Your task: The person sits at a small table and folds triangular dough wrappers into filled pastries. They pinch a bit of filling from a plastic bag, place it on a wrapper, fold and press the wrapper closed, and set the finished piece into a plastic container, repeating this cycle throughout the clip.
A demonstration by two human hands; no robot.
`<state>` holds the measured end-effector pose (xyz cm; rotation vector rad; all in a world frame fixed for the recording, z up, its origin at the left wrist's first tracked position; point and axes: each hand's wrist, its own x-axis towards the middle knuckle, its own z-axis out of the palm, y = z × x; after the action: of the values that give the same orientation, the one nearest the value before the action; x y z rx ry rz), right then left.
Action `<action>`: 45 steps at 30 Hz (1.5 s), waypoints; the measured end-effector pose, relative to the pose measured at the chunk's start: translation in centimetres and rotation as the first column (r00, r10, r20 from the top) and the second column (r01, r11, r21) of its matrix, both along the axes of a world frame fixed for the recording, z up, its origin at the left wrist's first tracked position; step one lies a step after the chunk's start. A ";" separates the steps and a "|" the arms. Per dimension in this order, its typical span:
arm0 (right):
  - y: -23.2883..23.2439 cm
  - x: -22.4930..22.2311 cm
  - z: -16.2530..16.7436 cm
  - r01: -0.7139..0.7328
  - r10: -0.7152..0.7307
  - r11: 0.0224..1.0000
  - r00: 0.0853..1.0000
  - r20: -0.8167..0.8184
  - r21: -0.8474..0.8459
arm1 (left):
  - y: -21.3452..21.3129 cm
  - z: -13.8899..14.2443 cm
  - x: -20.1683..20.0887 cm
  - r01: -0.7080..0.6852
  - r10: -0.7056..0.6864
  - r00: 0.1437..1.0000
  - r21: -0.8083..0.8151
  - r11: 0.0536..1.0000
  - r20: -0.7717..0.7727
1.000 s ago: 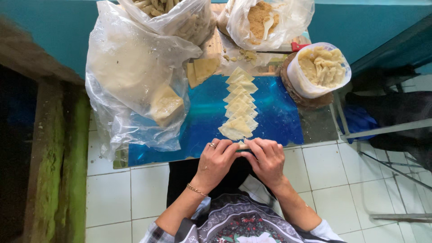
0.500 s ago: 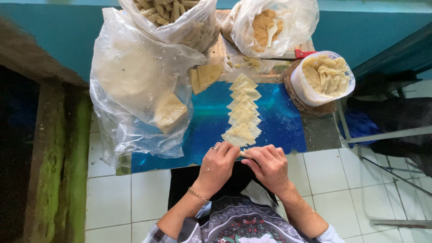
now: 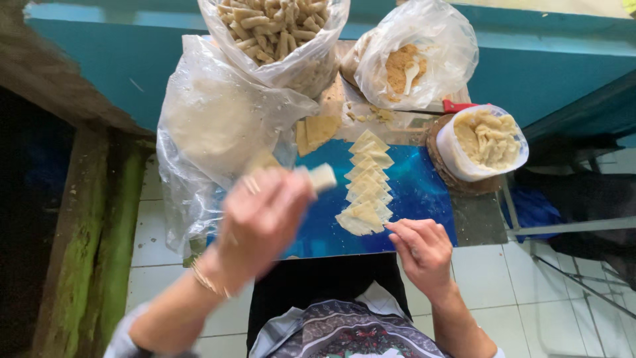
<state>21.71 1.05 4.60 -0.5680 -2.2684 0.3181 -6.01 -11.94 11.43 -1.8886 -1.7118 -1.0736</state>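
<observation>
Rolled pastry piece (image 3: 322, 176), one, pinched in raised left hand (image 3: 265, 215), blurred, above blue bench (image 3: 424, 192). Right hand (image 3: 421, 246) loosely curled, empty, at bench edge just beside one row of flat wrappers (image 3: 366, 182). Four plastic bags: rolls (image 3: 275, 26), sheets (image 3: 212, 126), filling (image 3: 414, 63), scraps (image 3: 487, 139). Earlier both hands met at row end; left has since lifted.

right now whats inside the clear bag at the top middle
The clear bag holds a heap of pale rolled pieces, piled to its open mouth. Those deeper down are blurred by the plastic, and the bag's bottom is hidden.
</observation>
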 end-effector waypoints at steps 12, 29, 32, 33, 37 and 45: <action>3.8 -0.8 -1.0 0.108 -0.104 0.993 0.991 0.088 -0.043 | 7.9 1.9 -1.1 -0.194 0.106 0.863 -0.130 0.972 -0.495; 4.9 -3.2 -0.9 -0.122 0.022 0.965 0.919 0.393 0.231 | 0.9 -12.6 8.6 0.031 0.008 0.991 -0.292 0.956 0.130; 2.8 -3.8 -2.6 -0.172 0.019 0.935 0.896 0.443 0.309 | 0.8 -12.4 8.3 0.017 0.024 0.990 -0.284 0.959 0.138; 2.5 -3.6 -2.9 -0.179 0.012 0.923 0.898 0.441 0.341 | 0.9 -12.3 8.3 0.014 0.029 0.988 -0.280 0.960 0.149; 2.8 -2.0 -3.1 -0.174 -0.028 0.887 0.904 0.427 0.428 | 0.9 -12.1 8.3 0.013 0.039 0.982 -0.275 0.961 0.183; 7.0 -1.4 -1.4 0.025 -0.046 0.992 0.985 0.169 0.127 | 0.8 -11.7 8.6 0.020 0.021 0.988 -0.253 0.967 0.156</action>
<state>20.29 8.10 3.24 -0.5894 -2.4204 0.1122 2.55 -11.09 -0.30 -1.9994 -2.0239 -1.0713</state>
